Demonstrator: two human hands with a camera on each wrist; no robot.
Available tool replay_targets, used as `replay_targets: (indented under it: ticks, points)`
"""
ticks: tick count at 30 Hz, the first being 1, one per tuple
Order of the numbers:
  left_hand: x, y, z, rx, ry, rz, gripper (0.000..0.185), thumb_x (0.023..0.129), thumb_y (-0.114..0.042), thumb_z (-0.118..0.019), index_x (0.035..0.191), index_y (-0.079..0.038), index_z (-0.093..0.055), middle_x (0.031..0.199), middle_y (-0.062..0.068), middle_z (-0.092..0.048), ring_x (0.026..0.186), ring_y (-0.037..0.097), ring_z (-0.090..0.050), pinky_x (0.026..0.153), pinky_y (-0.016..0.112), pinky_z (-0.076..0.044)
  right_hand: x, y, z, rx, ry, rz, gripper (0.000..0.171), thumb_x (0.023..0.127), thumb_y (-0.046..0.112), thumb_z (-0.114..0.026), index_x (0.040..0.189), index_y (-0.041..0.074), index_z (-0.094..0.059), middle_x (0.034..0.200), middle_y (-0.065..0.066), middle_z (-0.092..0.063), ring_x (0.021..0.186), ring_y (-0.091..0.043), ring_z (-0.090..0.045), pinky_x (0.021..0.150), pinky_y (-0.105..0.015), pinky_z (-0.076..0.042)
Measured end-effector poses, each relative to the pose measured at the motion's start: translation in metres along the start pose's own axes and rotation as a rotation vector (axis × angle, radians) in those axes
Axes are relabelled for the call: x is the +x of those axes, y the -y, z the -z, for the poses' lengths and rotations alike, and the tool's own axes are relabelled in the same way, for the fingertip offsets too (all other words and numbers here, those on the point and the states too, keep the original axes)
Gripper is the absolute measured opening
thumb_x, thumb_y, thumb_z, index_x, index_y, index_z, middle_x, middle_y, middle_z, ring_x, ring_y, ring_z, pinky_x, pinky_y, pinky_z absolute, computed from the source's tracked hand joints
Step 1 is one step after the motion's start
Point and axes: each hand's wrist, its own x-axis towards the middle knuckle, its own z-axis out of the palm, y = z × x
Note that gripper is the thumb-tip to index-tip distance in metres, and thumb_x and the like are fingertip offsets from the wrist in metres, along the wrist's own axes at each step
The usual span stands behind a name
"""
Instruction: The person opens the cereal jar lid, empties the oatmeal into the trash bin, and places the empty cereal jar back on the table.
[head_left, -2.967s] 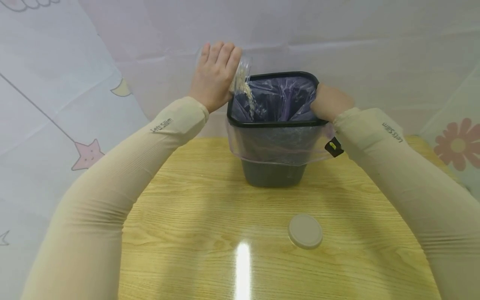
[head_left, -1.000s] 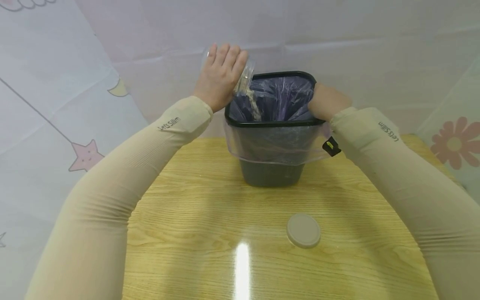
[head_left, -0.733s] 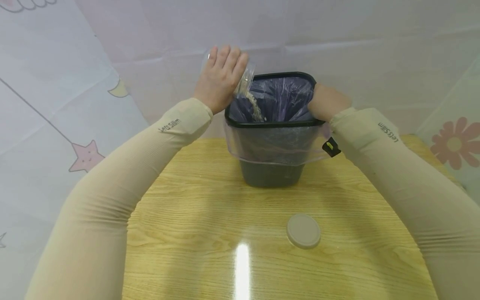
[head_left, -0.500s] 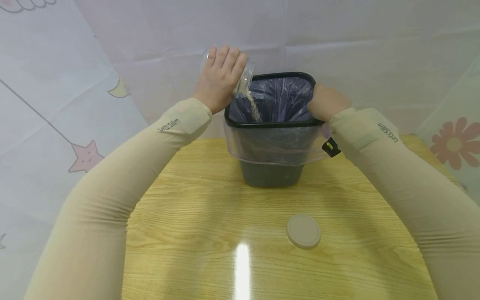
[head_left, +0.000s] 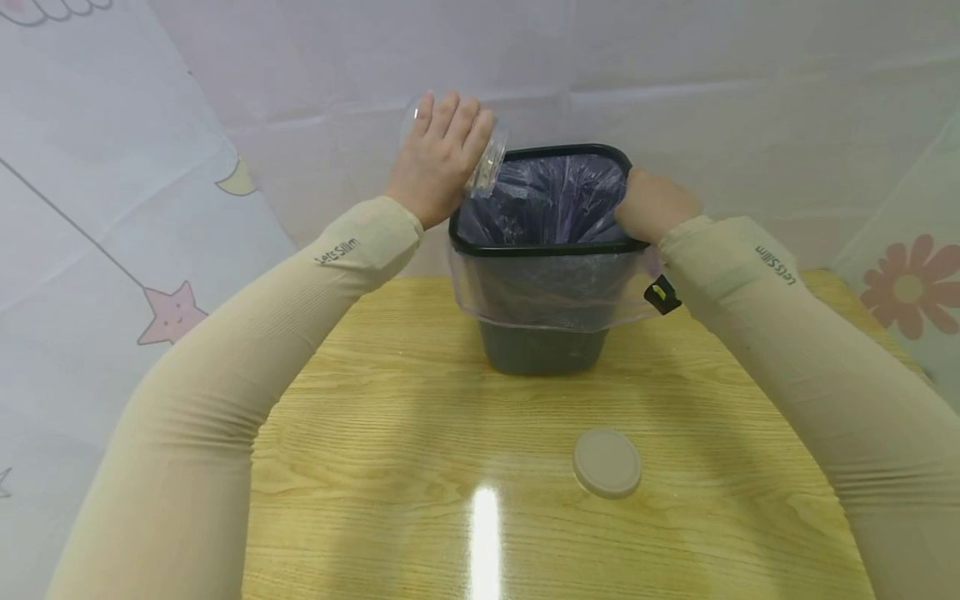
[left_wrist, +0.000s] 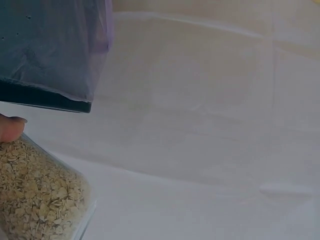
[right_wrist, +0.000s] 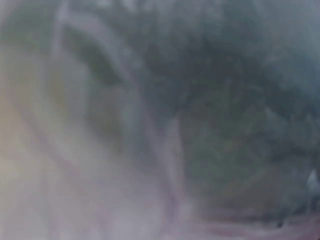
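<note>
My left hand (head_left: 438,158) grips a clear plastic jar (head_left: 491,162), tilted with its mouth over the left side of the trash can (head_left: 543,350). Rolled oats (left_wrist: 40,195) fill much of the jar in the left wrist view, and a thumb (left_wrist: 11,129) presses its side. The can is dark grey, with a purple bag (head_left: 566,196) lining it and folded over its black rim. On the right side of that rim, my right hand (head_left: 660,204) holds on, its fingers mostly hidden. The right wrist view is a blur of bag plastic.
A round beige lid (head_left: 607,462) lies on the wooden table (head_left: 390,467) in front of the can. Behind the can hangs a pale printed cloth (head_left: 712,125). A small black strap piece (head_left: 663,294) sits by my right wrist.
Oats streamed from the jar into the bag in the earlier frames; now no stream shows. My left hand has shifted slightly right with the jar. The right hand stays on the rim.
</note>
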Motion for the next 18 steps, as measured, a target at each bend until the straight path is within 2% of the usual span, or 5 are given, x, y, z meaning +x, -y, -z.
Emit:
replay_targets:
  ticks: [4, 13, 18]
  points:
    - [-0.0009, -0.0011, 0.0003, 0.011, 0.008, -0.010, 0.061, 0.083, 0.000, -0.058, 0.140, 0.003, -0.037, 0.140, 0.025, -0.042, 0.132, 0.042, -0.036, 0.115, 0.052, -0.019, -0.0005, 0.0001, 0.0002, 0.003, 0.005, -0.004, 0.063, 0.092, 0.010, -0.033, 0.149, -0.009, -0.015, 0.138, -0.038, -0.038, 0.117, -0.052, -0.046, 0.091, -0.064, -0.042]
    - [-0.0012, -0.0009, -0.0008, 0.019, -0.037, -0.028, 0.057, 0.084, 0.001, -0.057, 0.138, 0.003, -0.039, 0.137, 0.025, -0.044, 0.130, 0.042, -0.038, 0.114, 0.052, -0.023, -0.0011, 0.0008, 0.0003, -0.004, 0.009, 0.002, 0.064, 0.093, 0.011, -0.032, 0.150, -0.009, -0.011, 0.137, -0.039, -0.038, 0.116, -0.053, -0.047, 0.089, -0.063, -0.044]
    - [-0.0008, -0.0003, -0.0002, 0.018, -0.034, -0.036, 0.056, 0.085, 0.003, -0.055, 0.138, 0.003, -0.039, 0.138, 0.025, -0.044, 0.131, 0.042, -0.038, 0.114, 0.053, -0.022, 0.0000, 0.0004, 0.0004, 0.002, 0.005, 0.000, 0.063, 0.093, 0.010, -0.033, 0.150, -0.010, -0.013, 0.139, -0.039, -0.037, 0.117, -0.053, -0.046, 0.090, -0.062, -0.043]
